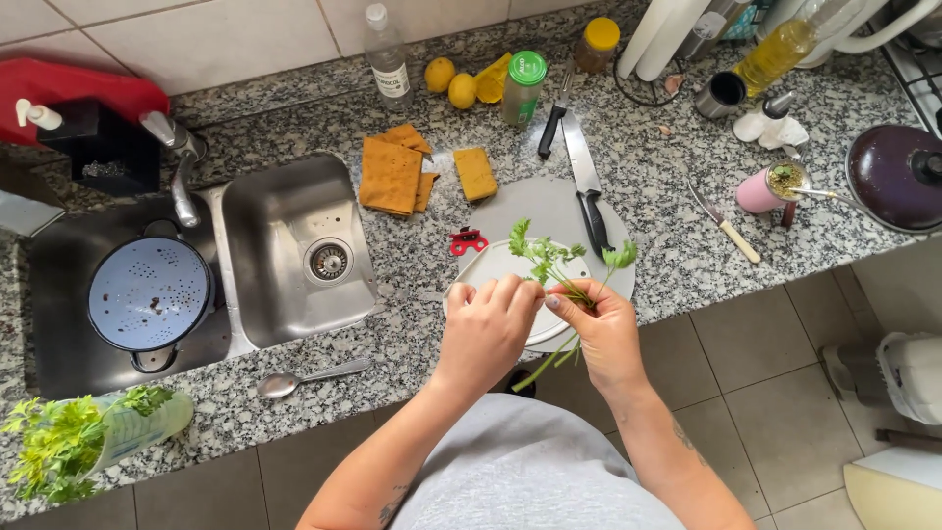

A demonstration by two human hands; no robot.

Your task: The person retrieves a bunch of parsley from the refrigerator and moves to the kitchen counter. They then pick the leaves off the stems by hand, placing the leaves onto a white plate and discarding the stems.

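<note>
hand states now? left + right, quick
Left hand: fingers curled, pinching the herb sprigs near the leaves.
Right hand: closed on the same sprigs' stems, above the white plate.

1. The surface point(412, 265) is speckled grey granite, polished smooth.
2. Set into it, the sink point(270, 245) is brushed steel with a dull sheen; the colander point(149, 292) left of the sink looks like pale blue enamelled metal, glossy.
3. The cloths point(392, 175) behind the sink are soft matt orange fabric.
4. The herb sprig point(554, 270) in both hands is leafy, matt green.
5. The knife point(584, 177) right of the cloths has a shiny steel blade and black handle.
</note>
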